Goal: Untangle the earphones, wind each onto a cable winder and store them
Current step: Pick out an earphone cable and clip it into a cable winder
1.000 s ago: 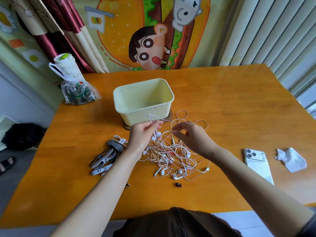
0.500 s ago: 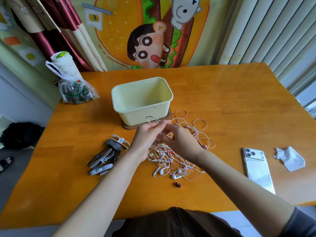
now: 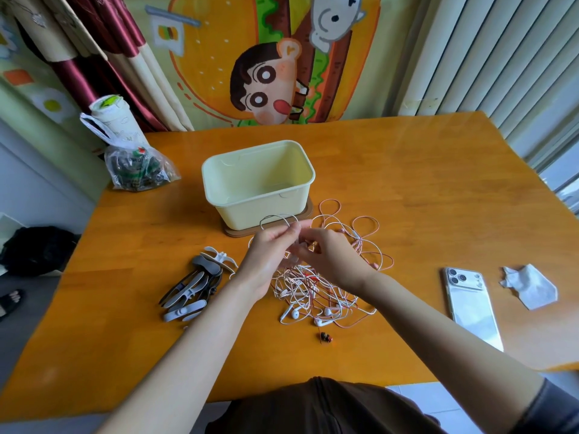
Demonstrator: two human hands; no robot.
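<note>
Pinched in our left hand (image 3: 266, 255), white cord loop stands above tangled earphones (image 3: 316, 291). Our right hand (image 3: 333, 260), fingers curled, grips strands just beside it. Tangle lies mid-table, touching base under cream box (image 3: 257, 200). Cable winders (image 3: 194, 286) heaped at left. Phone (image 3: 470, 305) and crumpled tissue (image 3: 529, 285) well apart, right side of wooden table (image 3: 423, 183).

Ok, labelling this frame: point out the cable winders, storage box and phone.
cable winders (image 3: 198, 282): head view, middle of pile.
storage box (image 3: 238, 215): head view, near wall.
phone (image 3: 471, 305): head view, back panel.
</note>
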